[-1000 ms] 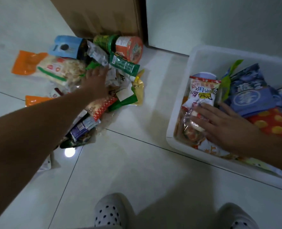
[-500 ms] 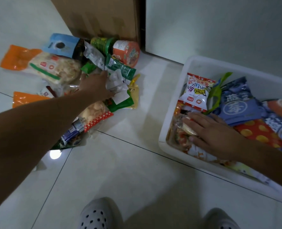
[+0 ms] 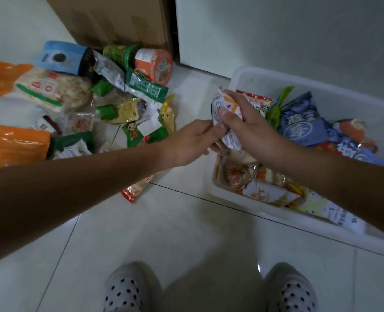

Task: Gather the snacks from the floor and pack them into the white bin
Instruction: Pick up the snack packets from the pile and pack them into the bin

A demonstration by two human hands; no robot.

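Passing between hands over the bin's [image 3: 242, 74] left rim: one white packet [image 3: 228, 122], right hand [image 3: 246, 122] clamped on it, left hand [image 3: 192, 143] pinching its lower edge; an early release could drop it outside, onto the floor [image 3: 186, 233].

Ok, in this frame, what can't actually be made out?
- Head view: the packet is half covered by the right hand and left hand; its print is blurred.
- The bin runs off the right edge; the right forearm hides its near contents.
- The left forearm covers the lower part of the floor pile.
- The orange bags are cut by the left edge.
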